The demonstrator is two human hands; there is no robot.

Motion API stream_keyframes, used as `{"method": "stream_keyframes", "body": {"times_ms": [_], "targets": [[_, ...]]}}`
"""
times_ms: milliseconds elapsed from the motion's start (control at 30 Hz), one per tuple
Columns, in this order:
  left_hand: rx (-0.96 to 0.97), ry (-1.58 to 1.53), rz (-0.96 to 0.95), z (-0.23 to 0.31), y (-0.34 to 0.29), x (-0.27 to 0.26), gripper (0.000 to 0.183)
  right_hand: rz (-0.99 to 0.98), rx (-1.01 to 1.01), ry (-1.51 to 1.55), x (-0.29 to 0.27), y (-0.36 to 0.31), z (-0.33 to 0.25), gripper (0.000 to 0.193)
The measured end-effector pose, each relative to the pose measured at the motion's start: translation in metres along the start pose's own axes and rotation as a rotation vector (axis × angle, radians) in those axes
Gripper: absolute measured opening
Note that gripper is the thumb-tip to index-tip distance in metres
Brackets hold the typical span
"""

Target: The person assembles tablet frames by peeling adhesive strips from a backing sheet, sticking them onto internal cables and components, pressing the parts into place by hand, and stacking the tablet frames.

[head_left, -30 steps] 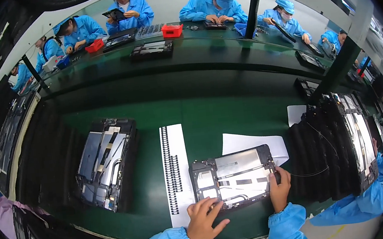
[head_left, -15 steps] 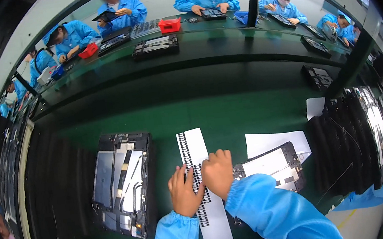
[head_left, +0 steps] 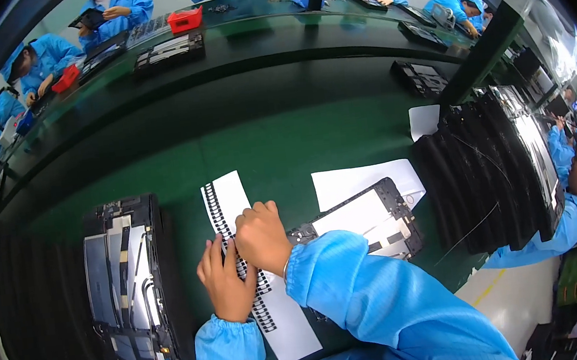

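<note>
A long white backing sheet (head_left: 297, 332) lies on the green table in front of me, with a column of small black stickers (head_left: 216, 206) along its left side. My left hand (head_left: 227, 279) rests on the sheet, fingers stretched and a little apart. Beside it, my right hand (head_left: 261, 236) is curled with knuckles up, its fingertips pressed low against the sticker column. Whatever those fingers pinch is hidden beneath the hand. To the right, partly behind my right sleeve, sits an opened tablet casing (head_left: 348, 207) with silvery panels, overlapping a white paper (head_left: 331, 182).
A stack of opened tablets (head_left: 139, 268) stands on the left. Black trays holding tablets (head_left: 489, 164) are piled at the right, near a thin wire. A dark post (head_left: 484, 51) rises behind them. Across the bench, people in blue work at tablets near a red bin (head_left: 185, 20).
My view has swung to the right, so the bench contents sit farther left in the picture. Both hands keep nearly the same places on the sheet.
</note>
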State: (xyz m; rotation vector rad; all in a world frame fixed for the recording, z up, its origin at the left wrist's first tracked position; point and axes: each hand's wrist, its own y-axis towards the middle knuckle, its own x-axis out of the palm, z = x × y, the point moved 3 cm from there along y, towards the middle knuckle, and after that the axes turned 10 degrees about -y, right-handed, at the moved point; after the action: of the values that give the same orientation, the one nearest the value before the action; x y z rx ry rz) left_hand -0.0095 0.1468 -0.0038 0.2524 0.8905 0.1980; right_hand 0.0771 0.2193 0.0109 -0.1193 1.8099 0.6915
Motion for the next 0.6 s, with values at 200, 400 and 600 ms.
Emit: {"method": "stream_keyframes", "body": {"times_ms": [200,400,600], "targets": [[0.032,0.102,-0.016,0.002,-0.002,-0.005,0.043,0.122,0.003,0.299,-0.051,0.001,0.022,0.012],[0.036,0.082,0.040,0.002,-0.010,0.001,0.047,0.042,0.038,0.202,-0.039,-0.015,0.026,0.008],[-0.023,0.071,0.055,0.009,-0.010,-0.003,0.054,-0.032,0.008,-0.026,-0.009,-0.017,-0.006,0.010]]}}
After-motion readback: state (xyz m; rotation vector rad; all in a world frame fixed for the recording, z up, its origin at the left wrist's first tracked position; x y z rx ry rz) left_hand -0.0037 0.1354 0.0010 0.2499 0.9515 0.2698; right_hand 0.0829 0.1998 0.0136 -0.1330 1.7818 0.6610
